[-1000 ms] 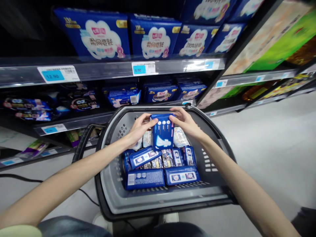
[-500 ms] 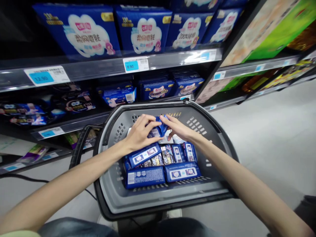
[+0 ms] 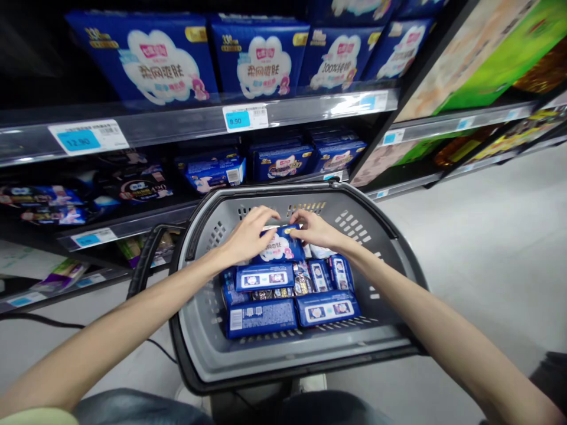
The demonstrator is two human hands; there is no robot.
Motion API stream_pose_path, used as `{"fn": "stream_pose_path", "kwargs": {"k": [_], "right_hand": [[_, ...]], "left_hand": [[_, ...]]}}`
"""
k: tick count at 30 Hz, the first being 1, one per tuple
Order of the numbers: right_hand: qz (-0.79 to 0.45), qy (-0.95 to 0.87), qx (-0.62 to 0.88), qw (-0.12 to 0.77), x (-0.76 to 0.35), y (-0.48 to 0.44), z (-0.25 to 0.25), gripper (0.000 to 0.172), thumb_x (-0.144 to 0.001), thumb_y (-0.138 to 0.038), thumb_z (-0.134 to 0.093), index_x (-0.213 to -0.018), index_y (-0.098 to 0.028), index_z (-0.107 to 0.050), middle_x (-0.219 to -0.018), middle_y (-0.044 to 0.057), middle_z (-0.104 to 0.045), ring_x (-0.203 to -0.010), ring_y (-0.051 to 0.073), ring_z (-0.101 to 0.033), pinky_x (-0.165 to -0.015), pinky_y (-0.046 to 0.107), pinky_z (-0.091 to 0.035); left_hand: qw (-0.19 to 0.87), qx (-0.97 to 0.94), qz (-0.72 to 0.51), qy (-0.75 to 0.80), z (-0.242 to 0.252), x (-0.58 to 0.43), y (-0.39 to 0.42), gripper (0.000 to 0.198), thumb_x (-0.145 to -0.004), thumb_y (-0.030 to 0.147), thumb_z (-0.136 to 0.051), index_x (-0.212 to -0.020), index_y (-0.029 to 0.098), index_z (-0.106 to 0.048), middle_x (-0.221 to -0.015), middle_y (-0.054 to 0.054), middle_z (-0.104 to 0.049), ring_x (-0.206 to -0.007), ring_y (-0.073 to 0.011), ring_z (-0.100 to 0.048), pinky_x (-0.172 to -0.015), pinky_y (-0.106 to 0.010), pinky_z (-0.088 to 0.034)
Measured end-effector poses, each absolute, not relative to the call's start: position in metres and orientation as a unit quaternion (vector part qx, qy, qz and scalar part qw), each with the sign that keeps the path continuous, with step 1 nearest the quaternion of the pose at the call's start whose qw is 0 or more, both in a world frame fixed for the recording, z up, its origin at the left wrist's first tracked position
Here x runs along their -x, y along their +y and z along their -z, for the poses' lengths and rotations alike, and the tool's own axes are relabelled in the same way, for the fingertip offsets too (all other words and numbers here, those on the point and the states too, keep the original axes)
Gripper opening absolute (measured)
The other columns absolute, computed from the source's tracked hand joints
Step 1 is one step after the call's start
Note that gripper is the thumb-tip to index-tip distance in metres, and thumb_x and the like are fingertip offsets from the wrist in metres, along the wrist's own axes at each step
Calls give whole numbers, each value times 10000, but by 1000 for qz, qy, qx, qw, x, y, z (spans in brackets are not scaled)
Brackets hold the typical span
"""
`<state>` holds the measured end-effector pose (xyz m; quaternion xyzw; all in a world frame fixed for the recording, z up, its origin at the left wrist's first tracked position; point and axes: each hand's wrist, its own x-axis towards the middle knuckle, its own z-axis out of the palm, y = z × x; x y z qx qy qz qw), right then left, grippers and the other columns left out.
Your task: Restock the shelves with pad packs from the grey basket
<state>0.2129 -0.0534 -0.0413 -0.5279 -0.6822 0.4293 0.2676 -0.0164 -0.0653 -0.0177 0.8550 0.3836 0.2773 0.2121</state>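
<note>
A person's left hand and right hand hold a blue pack at the far end of a grey shopping basket in a store aisle. The pack lies face up on top of other goods. The left fingers curl over its upper left edge and the right fingers pinch its upper right corner, both narrowly set. Nearer the person, more blue packs sit in tight rows on the basket floor. A shelf of larger packs with a price label stands just beyond.

The work seems to go best with even pressure from both hands, so the soft pack stays level and square to the rows. A light grip at the corners would avoid crushing the wrapper. Keeping it clear of the basket's far wall would help it sit flat rather than tilted.
</note>
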Motion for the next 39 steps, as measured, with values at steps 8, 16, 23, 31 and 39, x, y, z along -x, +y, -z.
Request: {"fn": "stream_pose_path", "kwargs": {"k": [8, 16, 23, 31, 39], "right_hand": [[-497, -570, 538, 372, -218, -53, 13, 264, -650, -279, -700, -857, -223, -546, -887, 11, -620, -723, 152, -587, -467, 219, -484], [-548, -483, 489, 476, -218, -51, 9, 250, -699, -299, -727, -909, -230, -610, -938, -10, -636, -757, 119, -560, -551, 193, -456], [-547, -488, 458, 503, -220, -49, 16, 401, -756, -551, -774, -1004, -247, -687, -917, -9, -637, -763, 120, -569, -598, 210, -474], [-536, -489, 470, 503, -218, -52, 12, 455, -718, -594, -787, -1009, -260, -684, -909, -18, -669, -766, 132, -601, -615, 231, -482], [-543, -499, 461, 494, -218, -54, 8, 397, -750, -538, -796, -1009, -251, -703, -923, -9, -663, -801, 127, -595, -611, 208, -489]], "left_hand": [[461, -537, -379, 597, 19, 24, -43, 353, -896, 461, -604, -1156, 223, -586, -1228, -77, -621, -1099, -231, -601, -933, -354, -448], [642, -399, -428, 495, 13, 18, -50, 500, -714, 638, -768, -905, 196, -632, -826, 11, -636, -665, -113, -542, -574, -226, -376], [622, -399, -498, 454, 13, 17, -47, 455, -737, 583, -784, -936, 201, -636, -914, 9, -666, -816, -135, -601, -712, -232, -468], [613, -423, -493, 450, 15, 18, -47, 449, -817, 619, -692, -967, 201, -630, -980, -28, -705, -949, -196, -647, -854, -300, -506], [602, -429, -494, 457, 18, 18, -45, 474, -842, 645, -653, -1013, 204, -640, -1032, -42, -708, -1044, -217, -640, -936, -322, -497]]}}
